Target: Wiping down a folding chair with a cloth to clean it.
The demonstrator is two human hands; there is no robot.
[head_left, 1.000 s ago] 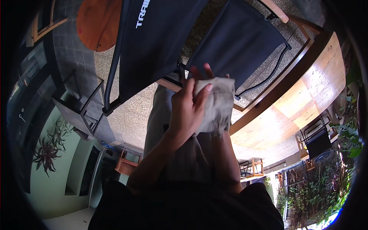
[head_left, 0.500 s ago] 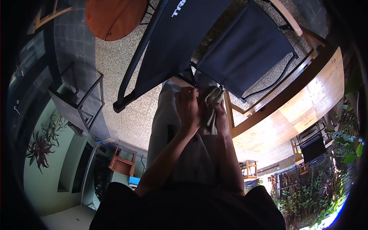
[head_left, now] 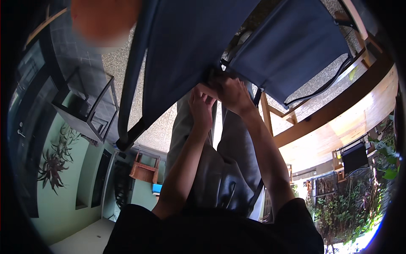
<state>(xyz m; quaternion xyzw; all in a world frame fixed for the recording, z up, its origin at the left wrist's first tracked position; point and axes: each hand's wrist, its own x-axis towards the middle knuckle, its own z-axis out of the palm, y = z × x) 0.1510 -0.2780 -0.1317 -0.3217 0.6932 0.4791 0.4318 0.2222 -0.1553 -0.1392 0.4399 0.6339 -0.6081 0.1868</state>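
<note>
Both hands are meeting just above the middle of the frame, at the lower edge of two dark blue fabric panels. The left hand (head_left: 201,106) is reaching up with its fingers (head_left: 206,98) curled toward the spot where the large dark blue panel (head_left: 186,51), which is filling the upper centre, is coming to its bottom corner. The right hand (head_left: 230,93) is lying just beside it, touching it, with its fingers bent over the dark edge between that panel and the second dark blue panel (head_left: 296,46) in the upper right; shadow is hiding the fingertips, so I cannot tell exactly what each hand is gripping or how firmly. Both forearms are rising from the lower edge of the frame, out of black sleeves (head_left: 211,233). Beneath the arms, grey trousers (head_left: 228,169) are running down the centre. A dark metal tube frame (head_left: 127,122) is edging the large panel on its left. A blurred orange round shape (head_left: 103,19) is sitting at the upper left. A wooden beam (head_left: 338,114) is crossing the right side, and green plants (head_left: 351,207) are showing at the lower right. A speckled floor (head_left: 122,72) is lying behind the panels.
</note>
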